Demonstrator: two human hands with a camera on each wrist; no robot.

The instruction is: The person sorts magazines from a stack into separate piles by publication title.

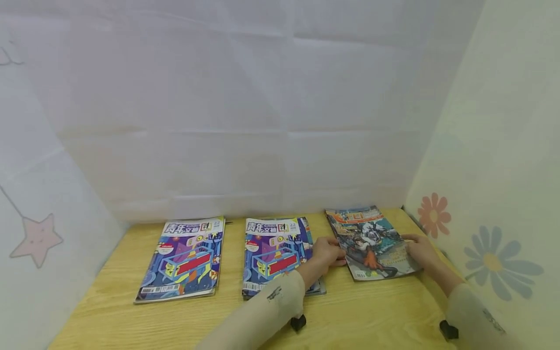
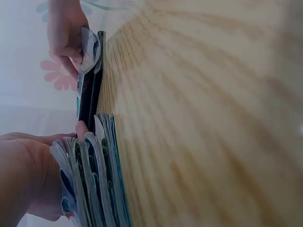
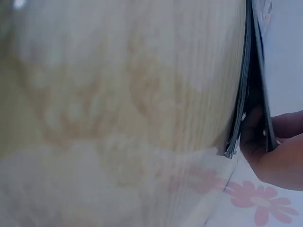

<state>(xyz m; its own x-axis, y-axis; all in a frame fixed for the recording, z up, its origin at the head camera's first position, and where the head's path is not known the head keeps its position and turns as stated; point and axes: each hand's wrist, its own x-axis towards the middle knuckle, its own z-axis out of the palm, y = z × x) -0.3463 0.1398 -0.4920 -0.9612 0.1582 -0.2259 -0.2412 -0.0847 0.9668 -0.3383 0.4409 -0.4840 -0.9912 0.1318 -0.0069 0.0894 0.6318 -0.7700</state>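
Note:
A magazine with a dark, colourful illustrated cover [image 1: 372, 243] lies at an angle on the right of the table, between both hands. My right hand [image 1: 422, 250] pinches its right edge, with fingers under it in the right wrist view. That edge is raised over another magazine [image 3: 239, 109] beneath. My left hand [image 1: 325, 253] holds the opposite edge by the fingertips; one fingertip [image 2: 81, 130] shows at the spine in the left wrist view. Just under the left forearm is a stack of magazines [image 1: 273, 253] with a purple cover on top.
Another purple-covered magazine pile [image 1: 181, 257] lies at the left of the wooden table [image 1: 350, 316]. White cloth walls [image 1: 245, 112] enclose the back and sides, and the right one [image 1: 503, 160] stands close to my right hand.

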